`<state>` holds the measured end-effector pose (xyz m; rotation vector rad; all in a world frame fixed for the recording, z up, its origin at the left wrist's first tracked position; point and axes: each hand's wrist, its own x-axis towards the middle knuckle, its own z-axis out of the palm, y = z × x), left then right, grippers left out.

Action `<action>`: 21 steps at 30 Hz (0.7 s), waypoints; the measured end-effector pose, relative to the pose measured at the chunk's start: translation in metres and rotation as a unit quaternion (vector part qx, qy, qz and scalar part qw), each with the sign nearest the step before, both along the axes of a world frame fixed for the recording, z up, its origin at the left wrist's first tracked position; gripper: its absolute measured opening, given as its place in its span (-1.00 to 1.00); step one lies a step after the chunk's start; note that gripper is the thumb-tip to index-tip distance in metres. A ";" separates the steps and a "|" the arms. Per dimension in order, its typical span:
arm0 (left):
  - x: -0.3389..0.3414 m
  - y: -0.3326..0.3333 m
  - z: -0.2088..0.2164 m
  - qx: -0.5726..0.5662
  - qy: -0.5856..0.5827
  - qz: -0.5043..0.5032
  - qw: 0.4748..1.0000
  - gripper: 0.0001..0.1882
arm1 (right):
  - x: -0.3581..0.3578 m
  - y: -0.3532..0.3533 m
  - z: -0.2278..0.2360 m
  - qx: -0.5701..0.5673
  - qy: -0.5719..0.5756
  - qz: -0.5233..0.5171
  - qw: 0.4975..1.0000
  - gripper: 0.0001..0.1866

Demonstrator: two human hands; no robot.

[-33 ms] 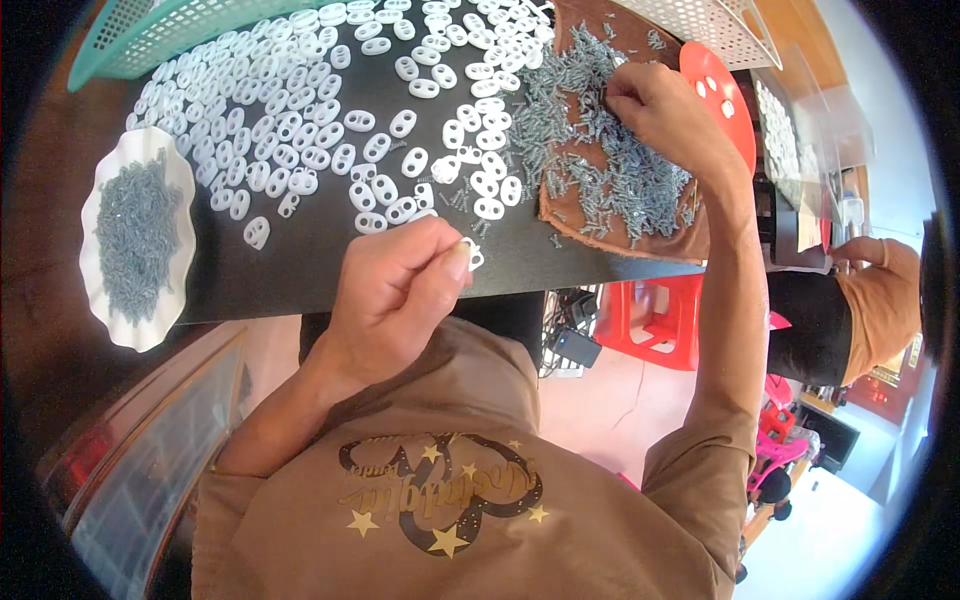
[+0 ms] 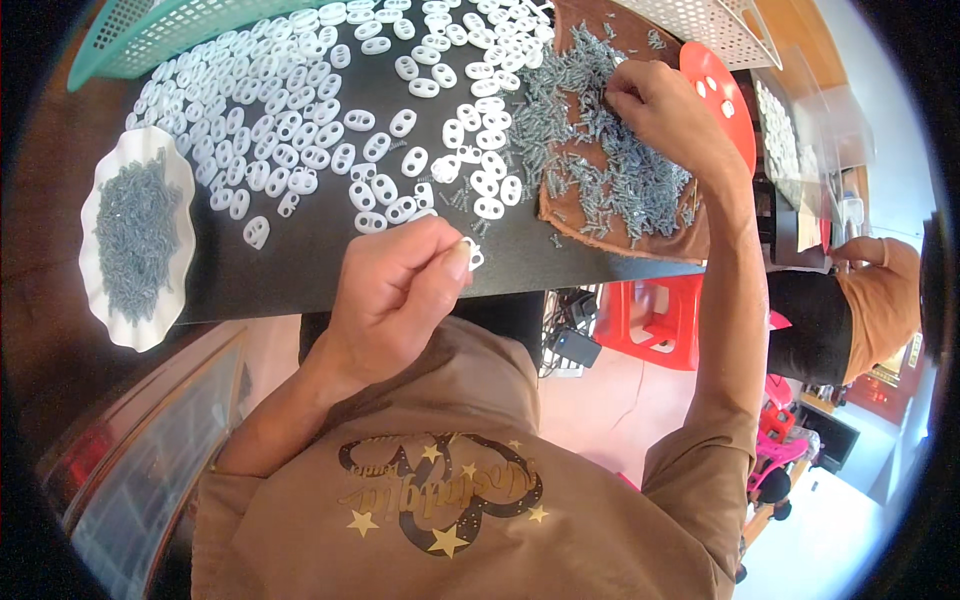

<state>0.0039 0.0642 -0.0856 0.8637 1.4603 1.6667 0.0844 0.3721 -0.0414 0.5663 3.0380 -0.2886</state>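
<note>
My left hand [image 2: 395, 290] is closed near the table's front edge, its thumb and forefinger pinching a small white oval plastic piece [image 2: 476, 258] with holes in it. Out to the right, my right hand [image 2: 665, 112] reaches into a heap of small grey metal springs [image 2: 635, 190] spread on a brown cloth [image 2: 682, 242]. Its fingers are curled together at the heap; whatever lies between the fingertips is hidden. Many loose white two-hole oval pieces [image 2: 285, 155] cover the left and middle of the black table [image 2: 265, 285].
At the left, a white wavy-edged dish [image 2: 185, 195] holds more springs. A teal basket [image 2: 105, 40] and a white basket [image 2: 745, 30] line the far side. A red plate [image 2: 742, 135] with a few white pieces lies right; a red stool [image 2: 685, 320] stands below. Another person [image 2: 880, 310] is far right.
</note>
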 end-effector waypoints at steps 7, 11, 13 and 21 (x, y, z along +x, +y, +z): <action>0.000 0.000 0.001 -0.007 -0.007 -0.007 1.000 -0.81 | -0.004 -0.007 0.000 0.023 0.014 -0.013 1.000 -0.80; 0.001 0.000 0.000 -0.001 -0.006 0.003 1.000 -0.80 | 0.002 -0.010 0.002 0.011 0.056 -0.010 0.998 -0.80; -0.002 -0.001 0.001 -0.003 -0.004 -0.014 1.000 -0.79 | 0.009 -0.025 0.012 -0.026 0.081 -0.037 0.996 -0.81; 0.004 0.005 -0.002 0.031 -0.151 0.048 0.987 -0.75 | 0.015 -0.150 0.019 -0.185 0.168 0.125 0.960 -0.92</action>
